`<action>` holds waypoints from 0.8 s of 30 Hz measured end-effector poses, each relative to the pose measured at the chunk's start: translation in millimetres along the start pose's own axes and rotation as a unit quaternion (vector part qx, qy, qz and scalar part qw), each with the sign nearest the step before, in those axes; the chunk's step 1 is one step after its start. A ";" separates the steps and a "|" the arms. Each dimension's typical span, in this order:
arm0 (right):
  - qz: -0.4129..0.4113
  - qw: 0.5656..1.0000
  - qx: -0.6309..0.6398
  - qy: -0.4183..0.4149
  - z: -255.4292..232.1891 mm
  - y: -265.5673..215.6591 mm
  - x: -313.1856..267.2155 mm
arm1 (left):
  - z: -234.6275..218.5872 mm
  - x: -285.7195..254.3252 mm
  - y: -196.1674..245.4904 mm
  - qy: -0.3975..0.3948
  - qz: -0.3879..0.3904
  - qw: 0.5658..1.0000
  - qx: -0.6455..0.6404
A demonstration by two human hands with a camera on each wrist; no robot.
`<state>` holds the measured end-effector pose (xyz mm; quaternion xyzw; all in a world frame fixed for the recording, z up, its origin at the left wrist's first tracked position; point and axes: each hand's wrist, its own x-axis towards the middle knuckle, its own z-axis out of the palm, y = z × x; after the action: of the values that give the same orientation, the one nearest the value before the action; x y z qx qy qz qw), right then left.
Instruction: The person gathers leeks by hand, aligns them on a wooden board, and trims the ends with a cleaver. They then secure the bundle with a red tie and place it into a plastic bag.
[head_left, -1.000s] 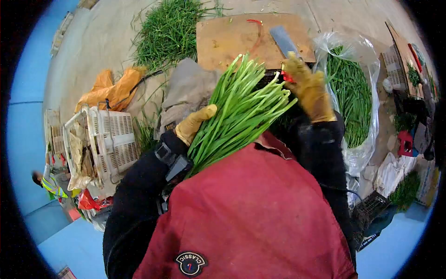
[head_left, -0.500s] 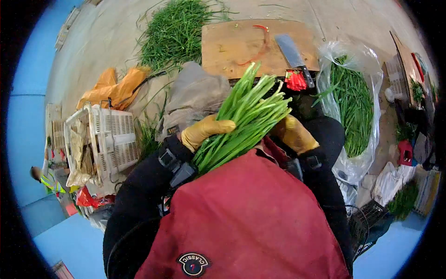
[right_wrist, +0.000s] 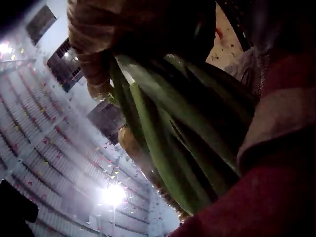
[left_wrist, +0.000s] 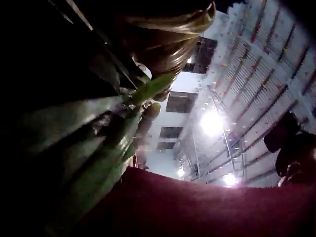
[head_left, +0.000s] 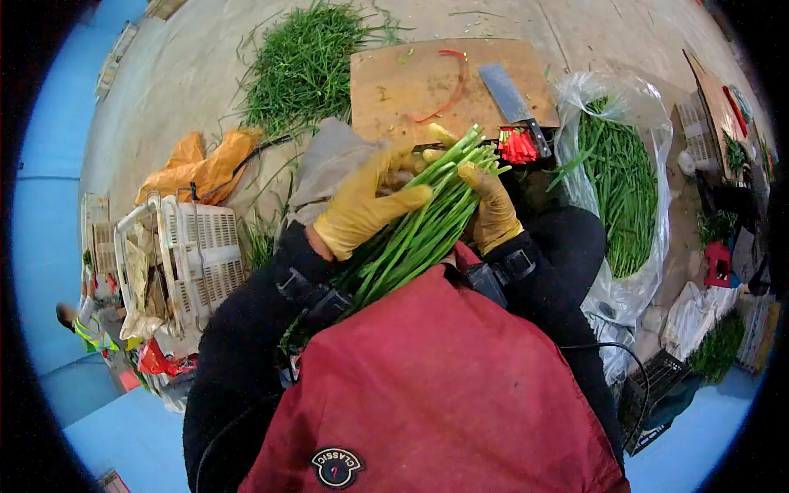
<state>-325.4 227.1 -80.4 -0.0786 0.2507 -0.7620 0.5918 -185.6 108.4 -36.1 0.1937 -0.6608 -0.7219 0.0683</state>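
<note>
A bundle of long green stalks [head_left: 427, 226] lies slanted against the red apron, its pale cut ends toward the board. The gloved left hand [head_left: 366, 205] grips it from the left, thumb across the stalks. On the other side the gloved right hand [head_left: 491, 205] holds the bundle near its cut ends, fingers curled round it. In the right wrist view the stalks [right_wrist: 163, 123] run down from beneath the right glove [right_wrist: 133, 29]. The left wrist view is dark, with leaves [left_wrist: 98, 143] beside a yellow glove [left_wrist: 168, 39].
Ahead is a wooden board [head_left: 403, 90] bearing a cleaver [head_left: 505, 92] and a red strip; red bands [head_left: 517, 145] sit at its near edge. Loose greens [head_left: 300, 66] lie at upper left, a plastic bag of greens [head_left: 620, 189] at right, a white crate [head_left: 205, 246] at left.
The right hand has come from near the cleaver and red bands back to the bundle and now holds it. The left hand has shifted up along the stalks toward the cut ends.
</note>
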 end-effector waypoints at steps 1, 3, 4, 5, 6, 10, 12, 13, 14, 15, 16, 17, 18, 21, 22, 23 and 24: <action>-0.001 1.000 0.011 0.000 1.6 1.2 -0.6 | 0.5 3.3 1.6 0.017 0.016 1.000 0.004; -0.005 0.999 0.034 -0.001 7.2 1.3 -1.5 | 3.0 10.5 0.4 0.054 0.140 0.980 0.127; -0.002 1.000 0.022 -0.003 2.9 1.4 -1.1 | 3.0 17.3 -5.7 0.071 0.235 0.949 0.199; 0.002 1.000 0.010 -0.004 -5.6 2.0 -0.7 | 3.3 22.6 -9.2 0.087 0.326 0.902 0.268; 0.006 1.000 -0.002 -0.004 -10.6 2.4 -0.8 | 4.7 25.1 -8.5 0.087 0.322 0.902 0.274; 0.018 1.000 0.005 0.016 -14.0 4.2 -3.2 | 7.8 30.6 0.1 0.066 0.272 0.916 0.287; 0.018 0.999 -0.008 0.029 -11.8 2.5 -4.5 | 7.0 32.9 0.7 0.055 0.252 0.922 0.289; 0.009 0.999 -0.012 0.030 -11.3 2.6 -4.8 | 5.9 34.2 -0.8 0.054 0.251 0.921 0.292; -0.001 0.999 -0.016 0.030 -10.6 2.9 -4.7 | 5.4 35.3 -1.7 0.053 0.250 0.921 0.295; -0.010 0.999 -0.019 0.031 -10.0 3.2 -4.8 | 6.9 35.2 -2.5 0.059 0.233 0.932 0.271; -0.016 0.999 -0.015 0.023 -8.4 3.0 -4.7 | 9.7 33.6 -3.6 0.065 0.216 0.943 0.247; -0.022 1.000 -0.011 0.015 -6.2 2.0 -4.2 | 11.5 33.0 -4.2 0.071 0.198 0.952 0.222; -0.027 1.000 -0.008 0.006 -4.0 1.2 -3.9 | 12.1 32.9 -3.4 0.074 0.195 0.950 0.231; -0.036 0.999 -0.015 0.003 0.6 -0.6 -4.7 | 13.7 32.1 -3.8 0.088 0.187 0.951 0.228; -0.030 0.999 -0.011 0.005 -0.7 -0.2 -4.3 | 13.8 32.0 -9.2 0.096 0.184 0.956 0.207; -0.024 1.000 -0.006 0.006 -3.3 0.6 -3.6 | 13.9 32.6 -12.3 0.103 0.182 0.960 0.187; -0.018 1.000 -0.002 0.007 -4.9 0.9 -3.3 | 14.3 33.1 -12.9 0.096 0.187 0.962 0.173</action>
<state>-325.7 231.5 -84.5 -0.0792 0.2553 -0.7724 0.5761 -219.2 111.4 -54.2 0.1437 -0.7906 -0.5486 0.2310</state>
